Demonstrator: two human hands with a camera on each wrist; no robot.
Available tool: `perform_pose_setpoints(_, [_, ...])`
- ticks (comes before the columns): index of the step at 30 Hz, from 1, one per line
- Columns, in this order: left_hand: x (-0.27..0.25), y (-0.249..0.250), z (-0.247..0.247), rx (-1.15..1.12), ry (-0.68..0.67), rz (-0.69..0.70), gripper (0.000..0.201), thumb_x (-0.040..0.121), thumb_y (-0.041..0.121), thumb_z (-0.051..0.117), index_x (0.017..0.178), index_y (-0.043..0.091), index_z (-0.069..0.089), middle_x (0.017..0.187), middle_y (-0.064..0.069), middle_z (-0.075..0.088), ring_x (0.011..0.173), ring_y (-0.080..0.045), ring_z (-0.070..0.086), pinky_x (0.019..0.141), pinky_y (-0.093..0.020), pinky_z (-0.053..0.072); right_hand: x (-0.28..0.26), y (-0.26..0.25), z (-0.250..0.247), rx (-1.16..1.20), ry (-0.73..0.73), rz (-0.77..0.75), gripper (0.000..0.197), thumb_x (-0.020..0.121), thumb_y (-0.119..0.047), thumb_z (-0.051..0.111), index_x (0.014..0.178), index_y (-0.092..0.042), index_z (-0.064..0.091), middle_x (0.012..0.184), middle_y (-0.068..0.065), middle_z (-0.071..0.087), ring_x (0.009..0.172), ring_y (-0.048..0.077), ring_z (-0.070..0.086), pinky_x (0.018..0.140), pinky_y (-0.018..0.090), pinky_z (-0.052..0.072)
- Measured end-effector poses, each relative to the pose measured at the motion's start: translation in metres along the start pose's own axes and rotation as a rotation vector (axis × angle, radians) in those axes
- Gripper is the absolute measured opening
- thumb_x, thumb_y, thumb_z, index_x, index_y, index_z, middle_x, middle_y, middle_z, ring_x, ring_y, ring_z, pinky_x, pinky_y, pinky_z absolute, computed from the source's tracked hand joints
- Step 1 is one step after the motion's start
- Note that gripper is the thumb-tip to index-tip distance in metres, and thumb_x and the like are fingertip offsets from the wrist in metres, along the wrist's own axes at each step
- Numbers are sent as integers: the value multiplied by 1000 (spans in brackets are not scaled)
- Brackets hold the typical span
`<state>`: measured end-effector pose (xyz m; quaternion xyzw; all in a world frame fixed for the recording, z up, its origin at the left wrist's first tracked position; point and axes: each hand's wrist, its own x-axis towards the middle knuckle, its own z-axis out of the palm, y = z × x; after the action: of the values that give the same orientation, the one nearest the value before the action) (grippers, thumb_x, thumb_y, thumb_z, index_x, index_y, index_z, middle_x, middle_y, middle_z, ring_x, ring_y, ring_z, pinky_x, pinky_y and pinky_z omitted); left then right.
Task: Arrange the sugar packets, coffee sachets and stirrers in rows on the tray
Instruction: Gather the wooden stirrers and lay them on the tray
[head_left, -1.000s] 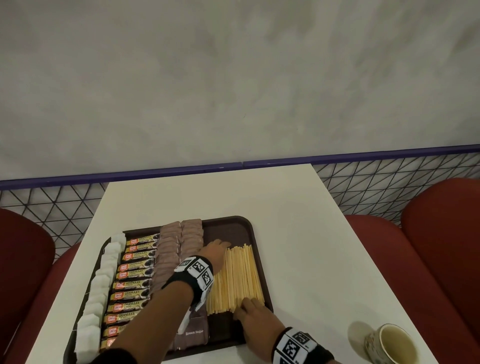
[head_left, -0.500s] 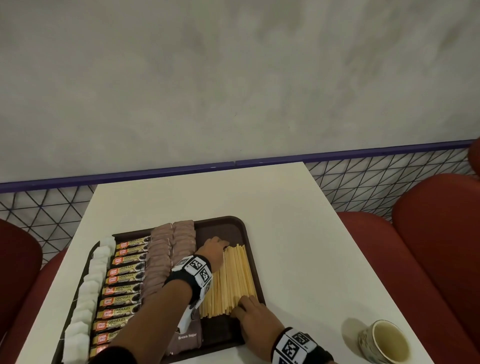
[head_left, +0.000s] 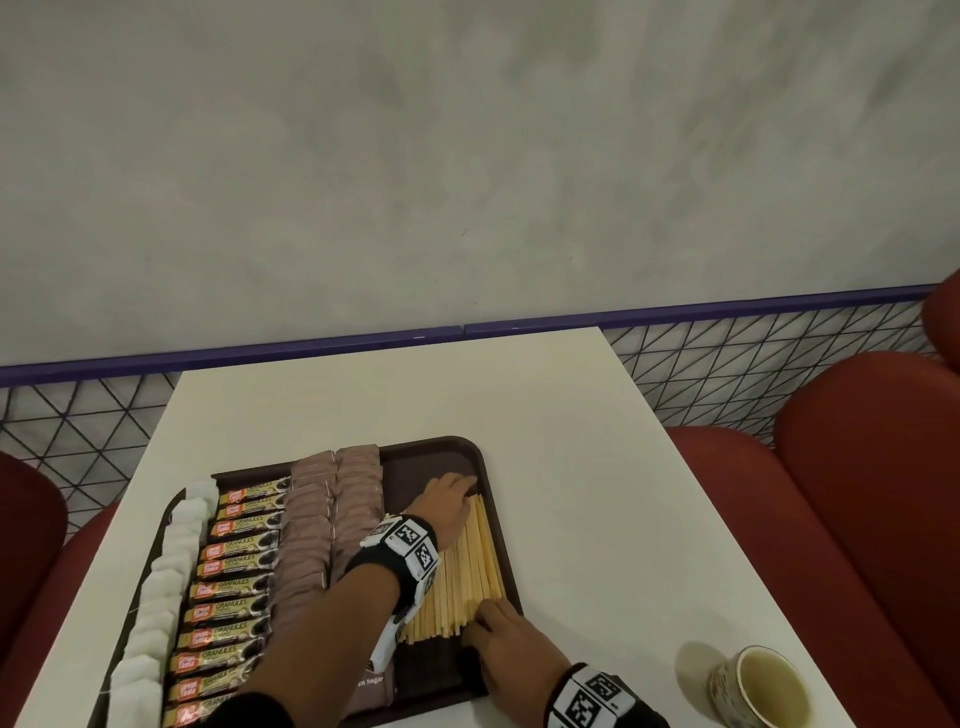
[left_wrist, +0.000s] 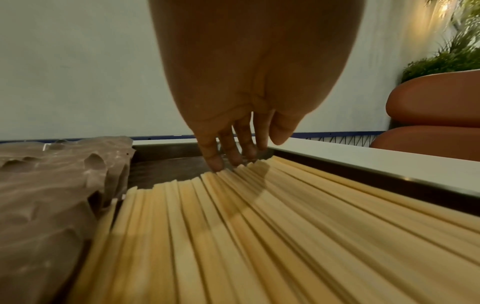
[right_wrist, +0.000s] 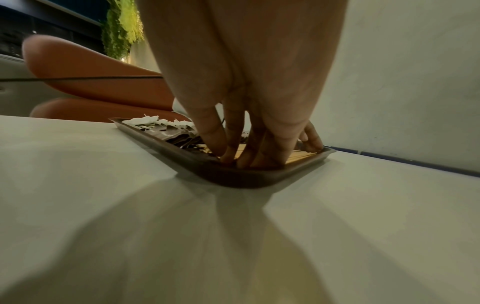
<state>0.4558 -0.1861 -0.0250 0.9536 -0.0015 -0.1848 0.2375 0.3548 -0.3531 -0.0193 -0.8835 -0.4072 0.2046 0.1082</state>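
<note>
A dark brown tray (head_left: 441, 451) lies on the white table. It holds a row of white sugar packets (head_left: 156, 587), a row of coffee sachets (head_left: 234, 582), two rows of brown sugar packets (head_left: 322, 525) and a bed of wooden stirrers (head_left: 470, 571) by its right rim. My left hand (head_left: 447, 501) reaches across, straight fingertips (left_wrist: 215, 162) touching the stirrers' far ends (left_wrist: 233, 170). My right hand (head_left: 498, 631) presses straight fingers (right_wrist: 215, 144) against the stirrers' near ends (right_wrist: 301, 156). Neither hand holds anything.
A patterned cup (head_left: 763, 686) with pale liquid stands on the table (head_left: 597, 467) at the near right. Red seats (head_left: 857, 493) flank the table on both sides. A grey wall with a purple rail (head_left: 467, 330) runs behind the table's far edge.
Both hands stay at the two ends of the stirrers, which lie a little closer to the tray's right rim. The view has shifted slightly.
</note>
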Motion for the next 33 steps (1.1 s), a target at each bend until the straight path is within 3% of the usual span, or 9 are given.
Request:
perform_pose_setpoints(4, [-2, 3, 2, 25, -41, 9, 44, 102, 19, 25, 146, 14, 30, 150, -6, 30, 137, -26, 26, 112, -36, 27, 1, 1, -2, 21, 5, 16, 39, 86, -3, 42, 124, 3, 49, 128, 21, 43, 122, 34, 38, 101, 40, 36])
perform_pose_setpoints(7, [-8, -3, -2, -41, 17, 15, 45, 102, 20, 27, 147, 14, 26, 152, -6, 28, 138, -24, 27, 114, -33, 23, 2, 2, 4, 5, 2, 10, 38, 85, -3, 43, 121, 0, 51, 126, 18, 45, 119, 31, 41, 98, 37, 38])
perform_pose_setpoints(9, [-17, -12, -7, -105, 65, 14, 45, 102, 20, 28, 147, 15, 25, 152, -6, 28, 139, -22, 26, 114, -30, 21, 2, 8, 12, 45, 106, -38, 34, 73, -5, 49, 104, -10, 62, 107, 9, 55, 102, 24, 56, 84, 25, 48])
perform_pose_setpoints(11, [-33, -22, -13, -154, 127, 19, 45, 102, 19, 30, 146, 15, 27, 151, -6, 30, 138, -20, 28, 114, -28, 22, 0, 8, 11, 112, 165, -34, 32, 61, -11, 55, 89, -22, 64, 91, -4, 56, 83, 12, 61, 68, 14, 49])
perform_pose_setpoints(15, [-80, -52, -26, -193, 264, 26, 41, 100, 14, 36, 140, 14, 38, 140, -4, 42, 132, -19, 38, 109, -26, 28, 9, 7, 0, 195, 213, 10, 40, 83, 2, 38, 115, -12, 57, 117, 5, 51, 111, 19, 45, 95, 22, 38])
perform_pose_setpoints(19, [-136, -102, -37, -174, 421, 28, 37, 94, 7, 43, 131, 10, 50, 131, -6, 52, 123, -21, 47, 108, -34, 35, 31, 3, -15, 230, 299, 58, 46, 83, 11, 37, 120, -11, 55, 121, 5, 50, 115, 20, 43, 99, 21, 35])
perform_pose_setpoints(24, [-204, -180, -43, -146, 501, -284, 46, 88, -6, 42, 132, 10, 50, 133, -12, 53, 124, -27, 46, 108, -35, 33, 54, -1, -30, 202, 316, 219, 55, 83, 13, 37, 131, -13, 45, 134, 7, 44, 123, 23, 38, 104, 26, 33])
perform_pose_setpoints(27, [-239, -217, -38, -136, 444, -505, 51, 86, -6, 43, 135, 8, 46, 137, -15, 48, 128, -29, 42, 110, -37, 30, 62, -5, -34, 147, 277, 327, 59, 84, 9, 35, 139, -14, 33, 144, 7, 34, 131, 25, 31, 109, 34, 32])
perform_pose_setpoints(33, [-292, -249, -17, -200, 292, -631, 47, 93, 2, 43, 139, 5, 35, 135, -17, 47, 124, -28, 46, 106, -32, 33, 66, -7, -34, 231, 211, 643, 62, 90, 0, 35, 146, -12, 12, 143, 15, 30, 128, 33, 33, 105, 42, 32])
